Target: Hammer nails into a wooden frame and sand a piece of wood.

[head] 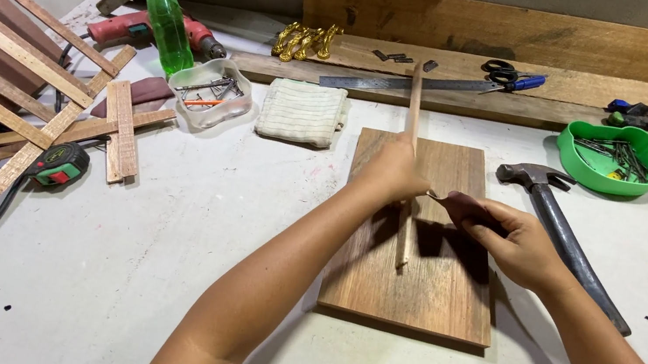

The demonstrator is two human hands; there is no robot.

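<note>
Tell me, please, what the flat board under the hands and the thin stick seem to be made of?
The board looks like brown wood, smooth and probably unvarnished: long grain lines show, without gloss. The stick, under the left hand, seems paler bare wood, matte.

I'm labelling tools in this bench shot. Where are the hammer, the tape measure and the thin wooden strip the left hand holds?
hammer (531, 176): head view, on its steel head.
tape measure (59, 165): head view, middle of its case.
thin wooden strip (415, 100): head view, upper part above the left hand (393, 170).
</note>
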